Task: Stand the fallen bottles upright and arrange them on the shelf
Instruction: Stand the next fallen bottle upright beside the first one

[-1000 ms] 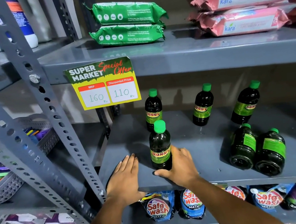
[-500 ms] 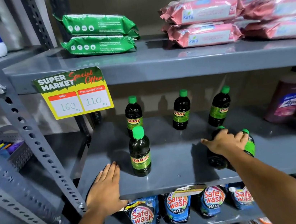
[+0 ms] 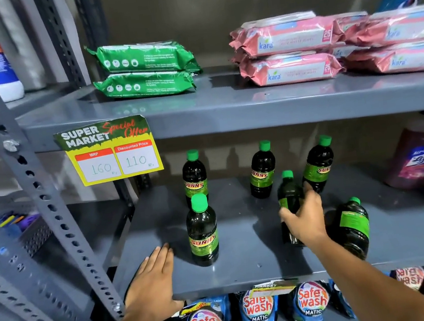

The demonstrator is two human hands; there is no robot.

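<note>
Dark bottles with green caps and green Sunny labels stand on the grey middle shelf (image 3: 247, 271). Three are upright in the back row: left (image 3: 194, 178), middle (image 3: 262, 172), right (image 3: 318, 166). Another upright bottle (image 3: 202, 231) stands in front at the left. My right hand (image 3: 305, 219) is shut on a bottle (image 3: 288, 196), holding it nearly upright with its cap up. One bottle (image 3: 353, 225) lies on its side at the right, cap toward the back. My left hand (image 3: 151, 284) rests flat and open on the shelf's front left corner.
A yellow price tag (image 3: 112, 151) hangs from the upper shelf (image 3: 252, 106), which carries green (image 3: 145, 69) and pink wipe packs (image 3: 288, 50). A purple bottle (image 3: 418, 157) stands at the far right. Safewash pouches (image 3: 257, 310) fill the shelf below. A perforated upright post (image 3: 36, 183) is at left.
My right hand closed on one of the two fallen bottles and lifted it from lying to nearly upright. The left hand stayed flat on the shelf corner.
</note>
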